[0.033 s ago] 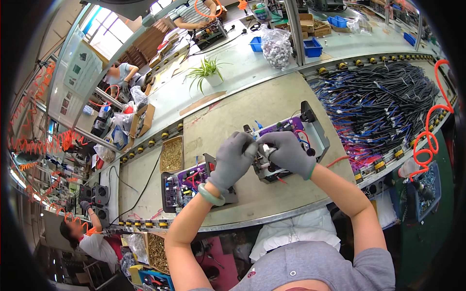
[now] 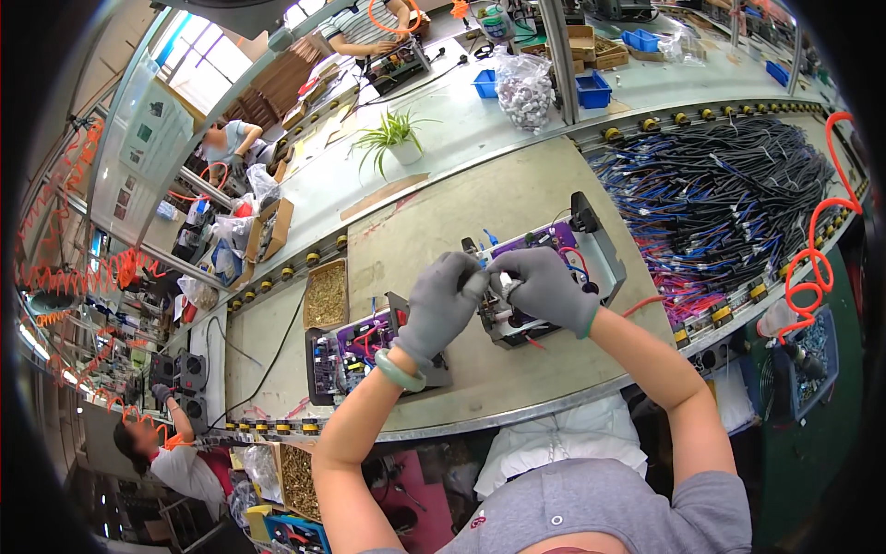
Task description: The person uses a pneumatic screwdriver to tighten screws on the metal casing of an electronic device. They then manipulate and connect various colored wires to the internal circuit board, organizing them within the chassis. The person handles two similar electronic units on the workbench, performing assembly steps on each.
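Both my hands wear grey gloves and meet over an opened metal housing (image 2: 604, 268) with a purple circuit board (image 2: 544, 240) inside. My left hand (image 2: 443, 305) is closed in a pinch, its fingertips close to those of the other hand; what it grips is hidden. Between the closed fingers of my right hand (image 2: 552, 291) shows a small white part (image 2: 506, 284), too small to name surely. Red and blue wires rise from the board. Beside my left wrist lies a second housing (image 2: 323, 374) with a similar purple board, partly covered by my arm.
A large heap of black cables (image 2: 729, 185) with coloured ends lies at the right. An open box of small brass-coloured parts (image 2: 326, 295) stands left. Beyond the bench are a potted plant (image 2: 401, 148) and a bagged lot of parts (image 2: 524, 92). An orange coiled hose (image 2: 812, 268) hangs right.
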